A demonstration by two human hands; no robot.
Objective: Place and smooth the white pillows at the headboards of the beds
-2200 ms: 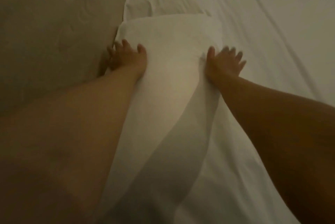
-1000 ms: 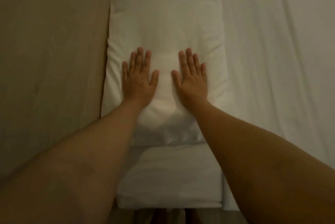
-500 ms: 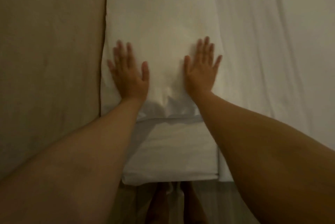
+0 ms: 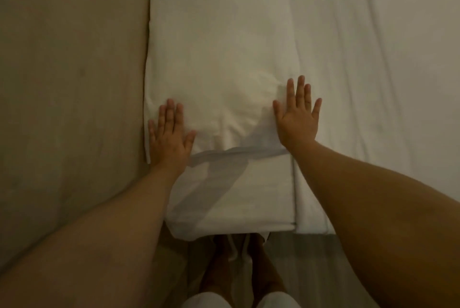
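White pillow [image 4: 219,58] lies flat on the bed [image 4: 385,83], lengthwise along the bed's left edge, its left side flush against the tan headboard [image 4: 72,71]. The pillow's near end stops short of the bed's near edge; its far end runs out of frame at the top. The pillowcase opening at the near end shows a loose folded flap [image 4: 236,154] lying across the width between the two wrists. The surface is mostly smooth, with soft creases bunched in the middle of the near end between the hands.

Left hand [image 4: 170,139]: palm down, flat on the pillow's near-left corner, fingers straight and close together, thumb spread toward the centre. The little finger lies along the pillow's left edge beside the headboard. Nothing gripped.

Right hand [image 4: 297,118]: palm down, flat on the near-right corner of the pillow, fingers fanned apart, thumb spread toward the centre. The outer fingers reach the pillow's right edge, where it meets the white sheet. Nothing gripped.

The hands are well apart, one on each side of the pillow. Both bare forearms extend from the lower frame.

Beyond the pillow, a white sheet with long shallow wrinkles covers the bed to the right. Below the bed's near edge: floor [image 4: 298,253], the person's legs, and white shorts [image 4: 201,301] at the bottom edge.
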